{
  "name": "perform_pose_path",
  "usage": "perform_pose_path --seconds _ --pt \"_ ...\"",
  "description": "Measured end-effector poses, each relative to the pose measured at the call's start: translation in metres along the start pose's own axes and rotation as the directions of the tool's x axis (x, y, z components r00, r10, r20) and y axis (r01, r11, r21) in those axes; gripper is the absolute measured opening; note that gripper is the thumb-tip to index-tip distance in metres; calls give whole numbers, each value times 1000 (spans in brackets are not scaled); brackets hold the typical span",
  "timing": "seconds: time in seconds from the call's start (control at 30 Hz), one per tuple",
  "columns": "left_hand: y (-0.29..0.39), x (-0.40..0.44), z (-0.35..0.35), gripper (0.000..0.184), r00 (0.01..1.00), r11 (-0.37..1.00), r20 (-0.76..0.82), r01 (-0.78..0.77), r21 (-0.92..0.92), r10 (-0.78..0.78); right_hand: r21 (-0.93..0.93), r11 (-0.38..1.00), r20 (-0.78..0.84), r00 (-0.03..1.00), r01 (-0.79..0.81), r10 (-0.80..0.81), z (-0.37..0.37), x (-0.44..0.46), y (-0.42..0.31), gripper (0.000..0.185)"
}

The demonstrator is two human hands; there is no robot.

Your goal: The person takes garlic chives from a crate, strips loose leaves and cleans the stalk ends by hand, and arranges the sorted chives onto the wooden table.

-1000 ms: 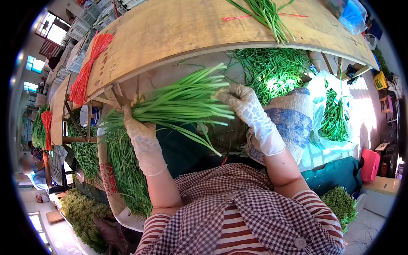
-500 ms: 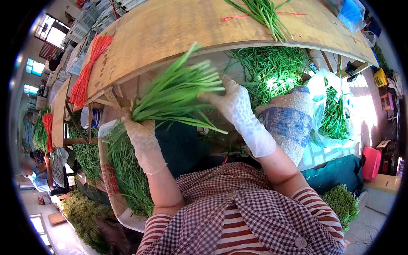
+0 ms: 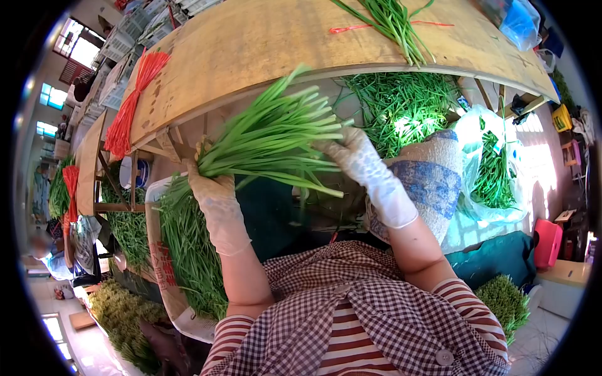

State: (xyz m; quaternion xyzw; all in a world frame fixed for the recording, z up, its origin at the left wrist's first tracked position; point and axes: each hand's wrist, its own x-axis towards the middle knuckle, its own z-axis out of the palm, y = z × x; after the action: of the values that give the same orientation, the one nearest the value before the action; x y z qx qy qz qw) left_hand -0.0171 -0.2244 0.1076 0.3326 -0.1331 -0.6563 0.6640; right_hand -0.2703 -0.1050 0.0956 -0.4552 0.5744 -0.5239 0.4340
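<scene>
My left hand [image 3: 211, 182], in a pale translucent glove, is wrapped round a bundle of long green stalks [image 3: 269, 135]. The bundle fans out to the right, its pale cut ends near my right hand [image 3: 351, 150]. That hand wears a matching glove; its fingertips are at the lower stalk ends, blurred, so whether they pinch a stalk is hidden. Below my left hand, a white sack-lined container [image 3: 157, 244] holds more green stalks [image 3: 194, 257]. On the wooden table [image 3: 251, 37] a smaller bunch [image 3: 392, 25] lies across a red tie [image 3: 351, 28].
Red ties [image 3: 135, 103] hang over the table's left edge. Loose greens [image 3: 401, 106] are heaped beneath the table. To the right are a grey-and-blue cloth [image 3: 426, 175], a clear plastic bag [image 3: 467, 194] of greens and a pink stool [image 3: 547, 243]. Another person [image 3: 58, 263] is at the far left.
The bundle has swung upward at its stalk ends and spread wider. My right hand moved inward toward the stalks, then back out to the right. My left hand keeps its grip.
</scene>
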Motion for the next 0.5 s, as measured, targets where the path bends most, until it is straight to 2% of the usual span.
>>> perform_pose_path --seconds 0.03,0.1,0.17,0.23,0.3,0.33,0.37,0.4,0.43,0.47,0.5 --pt "2 5 -4 41 1000 999 8 23 -28 -23 125 989 53 996 -80 74 -8 -13 -38 26" --pt "6 13 -10 41 997 994 28 71 -85 -69 107 994 -10 999 35 -34 -16 -6 -19 25" --pt "12 16 -10 41 996 996 -72 43 -72 -48 40 998 36 998 -48 47 -38 -16 -37 20" --pt "21 21 -12 41 992 997 -123 12 -73 -21 13 998 -30 997 -69 70 -62 -21 -45 18" --pt "34 25 -21 40 991 996 -131 -23 -90 11 301 953 -181 983 23 33 -102 -22 -21 16" --pt "38 23 -19 40 980 998 -193 -49 -41 40 292 951 -283 959 96 -10 -110 -24 -25 17" --pt "41 25 -22 40 983 998 -180 -49 -51 39 277 946 -382 923 167 -51 -119 -25 -29 18" --pt "44 28 -27 40 985 997 -169 -49 -61 38 8 992 -417 902 123 -108 -131 -15 -11 21" --pt "45 30 -32 40 987 996 -156 -48 -70 37 -337 941 -469 871 -25 -145 -136 -15 10 23" --pt "45 30 -33 40 989 995 -144 -35 -98 20 -624 758 -501 842 -190 -202 -122 -16 8 24" --pt "45 31 -33 40 992 992 -129 -21 -128 4 -811 470 -509 817 -350 -271 -110 -17 6 26"
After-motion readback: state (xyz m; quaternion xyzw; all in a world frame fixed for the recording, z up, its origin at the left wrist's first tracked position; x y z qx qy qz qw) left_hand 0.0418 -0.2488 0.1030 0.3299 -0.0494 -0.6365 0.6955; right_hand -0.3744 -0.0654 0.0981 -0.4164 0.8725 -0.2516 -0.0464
